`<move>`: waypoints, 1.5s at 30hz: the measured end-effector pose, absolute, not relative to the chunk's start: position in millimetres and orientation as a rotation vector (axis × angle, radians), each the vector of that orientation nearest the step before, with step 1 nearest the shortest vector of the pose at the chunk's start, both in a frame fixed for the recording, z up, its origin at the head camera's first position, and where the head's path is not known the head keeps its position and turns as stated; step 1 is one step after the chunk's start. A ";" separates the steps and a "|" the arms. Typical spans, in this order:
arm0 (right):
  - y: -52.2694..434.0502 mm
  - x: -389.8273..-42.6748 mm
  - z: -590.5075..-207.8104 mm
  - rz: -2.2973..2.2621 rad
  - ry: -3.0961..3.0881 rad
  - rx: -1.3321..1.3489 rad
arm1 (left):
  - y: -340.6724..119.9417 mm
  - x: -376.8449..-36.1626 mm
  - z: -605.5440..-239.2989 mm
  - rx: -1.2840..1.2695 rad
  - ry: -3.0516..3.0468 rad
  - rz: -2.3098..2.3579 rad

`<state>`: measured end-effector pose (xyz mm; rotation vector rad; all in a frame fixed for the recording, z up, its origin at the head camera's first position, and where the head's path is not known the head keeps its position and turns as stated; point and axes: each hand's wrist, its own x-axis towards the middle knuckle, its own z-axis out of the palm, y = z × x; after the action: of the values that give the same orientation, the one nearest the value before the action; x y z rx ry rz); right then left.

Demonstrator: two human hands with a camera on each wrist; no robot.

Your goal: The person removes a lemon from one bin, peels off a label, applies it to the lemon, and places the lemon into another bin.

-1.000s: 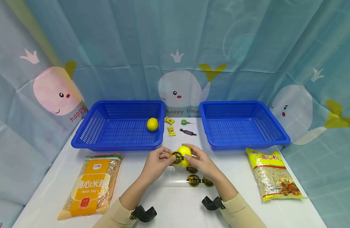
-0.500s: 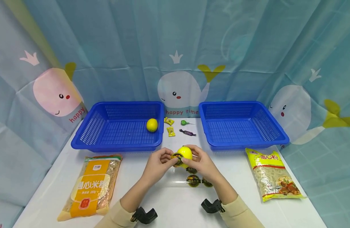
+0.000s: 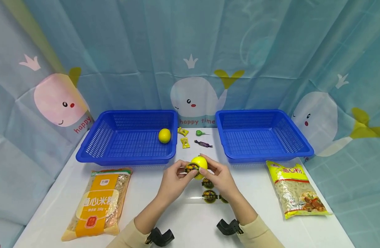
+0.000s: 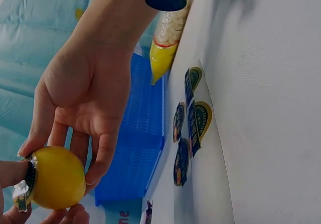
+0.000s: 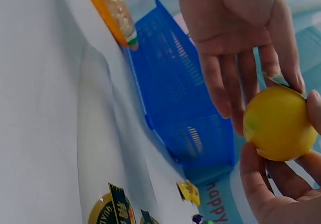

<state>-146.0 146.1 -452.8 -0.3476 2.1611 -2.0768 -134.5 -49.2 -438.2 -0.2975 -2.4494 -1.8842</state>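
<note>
Both hands hold a yellow lemon (image 3: 200, 163) just above the white table (image 3: 183, 220), in front of the gap between two baskets. My left hand (image 3: 173, 179) pinches its left side, where a round black and gold sticker (image 3: 192, 168) lies on the peel. My right hand (image 3: 219, 176) cups its right side with curled fingers. The left wrist view shows the lemon (image 4: 56, 179) between fingertips, the sticker (image 4: 28, 183) at its edge. The right wrist view shows the lemon (image 5: 279, 123) gripped from both sides. A clear sheet with more stickers (image 3: 209, 196) lies under the hands.
A blue basket (image 3: 94, 144) at the back left holds a second lemon (image 3: 164, 135). The blue basket (image 3: 301, 144) at the back right holds nothing. Several wrapped candies (image 3: 185, 142) lie between them. Noodle packs lie at front left (image 3: 98, 203) and right (image 3: 296, 191).
Both hands have carried the lemon slightly up and away from me. The sticker now sits further round on the lemon's left side.
</note>
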 end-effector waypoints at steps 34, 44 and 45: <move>146.9 -139.8 -438.3 -1.942 2.292 -0.425 | -52.5 -135.2 -428.9 -0.230 -2.378 -1.768; 146.8 -139.4 -434.9 -1.947 2.284 -0.467 | -51.7 -134.0 -423.1 -0.219 -2.354 -1.782; 146.7 -139.9 -435.5 -1.958 2.276 -0.478 | -51.9 -134.0 -422.4 -0.215 -2.352 -1.784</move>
<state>-139.9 146.7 -435.5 -0.4783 2.2760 -1.9583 -134.0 -51.9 -422.4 -0.2150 -2.3522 -1.7838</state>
